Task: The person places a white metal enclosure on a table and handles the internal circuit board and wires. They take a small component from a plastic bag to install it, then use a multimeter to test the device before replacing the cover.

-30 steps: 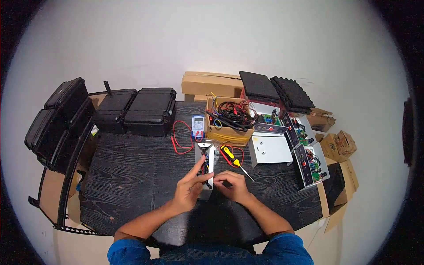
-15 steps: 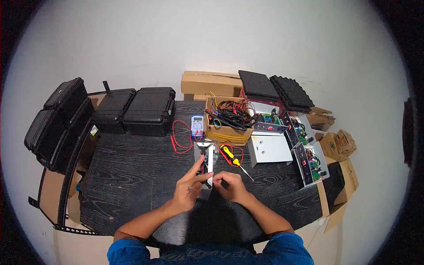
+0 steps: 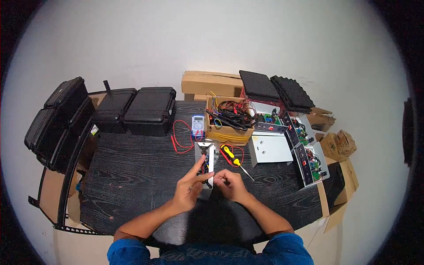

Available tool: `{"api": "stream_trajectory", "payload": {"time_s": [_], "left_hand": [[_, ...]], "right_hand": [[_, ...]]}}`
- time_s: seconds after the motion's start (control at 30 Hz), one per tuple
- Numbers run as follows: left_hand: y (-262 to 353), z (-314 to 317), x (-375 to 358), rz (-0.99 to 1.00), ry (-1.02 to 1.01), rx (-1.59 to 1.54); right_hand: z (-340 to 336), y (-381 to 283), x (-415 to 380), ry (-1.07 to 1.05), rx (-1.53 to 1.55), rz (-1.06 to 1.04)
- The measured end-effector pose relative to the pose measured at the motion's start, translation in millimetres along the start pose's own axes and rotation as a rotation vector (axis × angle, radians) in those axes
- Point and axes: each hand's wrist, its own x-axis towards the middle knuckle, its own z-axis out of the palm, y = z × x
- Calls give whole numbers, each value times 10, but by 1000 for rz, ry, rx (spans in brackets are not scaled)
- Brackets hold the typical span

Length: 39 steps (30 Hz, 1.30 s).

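A narrow metal chassis [image 3: 206, 152] with wires and a small board inside lies on the black wood-grain table [image 3: 132, 176], straight ahead of me. My left hand [image 3: 190, 189] rests on its left side, thumb on the near end, forefinger stretched along the wires. My right hand [image 3: 230, 184] is curled at the chassis's near right corner, fingertips pinched together; what they pinch is too small to tell. A yellow-handled screwdriver [image 3: 234, 160] lies just right of the chassis.
A blue multimeter [image 3: 198, 125] with red leads lies behind the chassis. A cardboard box of cables [image 3: 229, 119] stands at the back, open metal units [image 3: 304, 150] to the right. Black hard cases [image 3: 132, 108] line the back left. Foam pads [image 3: 278, 90] top cartons behind.
My right hand has shifted slightly up and left, closer to the chassis's near corner. My left hand has barely moved.
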Motion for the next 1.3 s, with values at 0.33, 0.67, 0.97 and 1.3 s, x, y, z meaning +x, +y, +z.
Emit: {"api": "stream_trajectory", "payload": {"time_s": [0.33, 0.67, 0.97, 1.3], "left_hand": [[-14, -1, -14, -34, -20, -39], [18, 1, -10, -50, -28, -85], [12, 18, -16, -65, -17, -94], [64, -8, 5, -55, -10, -35]], "right_hand": [[31, 71, -28, 7, 143, 46], [18, 57, 31, 41, 120, -200], [93, 82, -14, 92, 307, 33], [52, -33, -5, 53, 124, 77]]}}
